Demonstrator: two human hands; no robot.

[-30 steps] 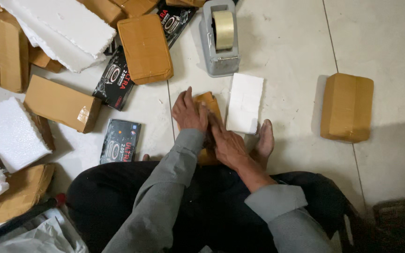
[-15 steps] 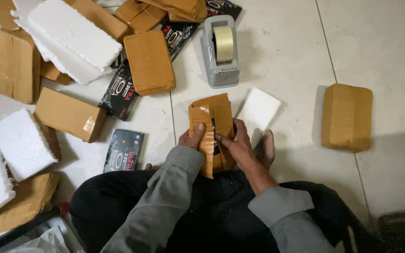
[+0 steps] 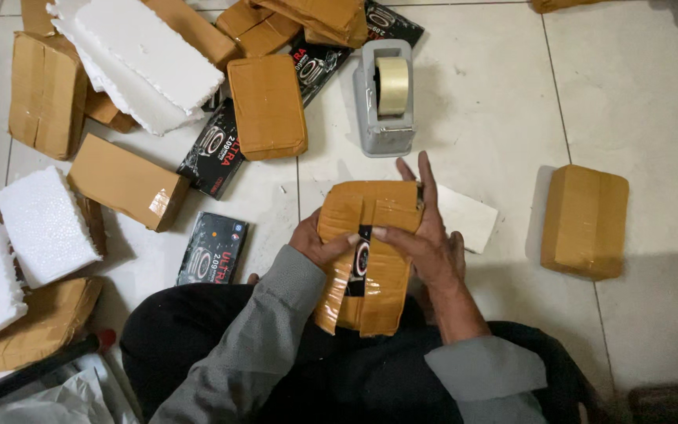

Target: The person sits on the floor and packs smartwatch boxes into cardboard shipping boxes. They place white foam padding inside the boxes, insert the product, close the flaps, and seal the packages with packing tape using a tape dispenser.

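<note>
I hold a flat package [image 3: 370,259] half wrapped in glossy brown paper over my lap; a black box shows through the gap down its middle. My left hand [image 3: 319,243] grips its left edge with the thumb on top. My right hand [image 3: 425,235] lies across its right side, fingers spread toward the far edge, thumb pressing the paper flap by the gap. A white foam slab [image 3: 468,216] lies on the tiled floor just behind my right hand.
A grey tape dispenser [image 3: 386,94] stands ahead. One wrapped brown parcel [image 3: 585,220] lies to the right, several more [image 3: 267,106] at the upper left among white foam slabs [image 3: 143,59]. Black printed boxes [image 3: 213,247] lie left of my knee.
The package went from lying on the floor under both hands to being lifted over my lap. The view has shifted closer, and my hands now fold the brown paper around it.
</note>
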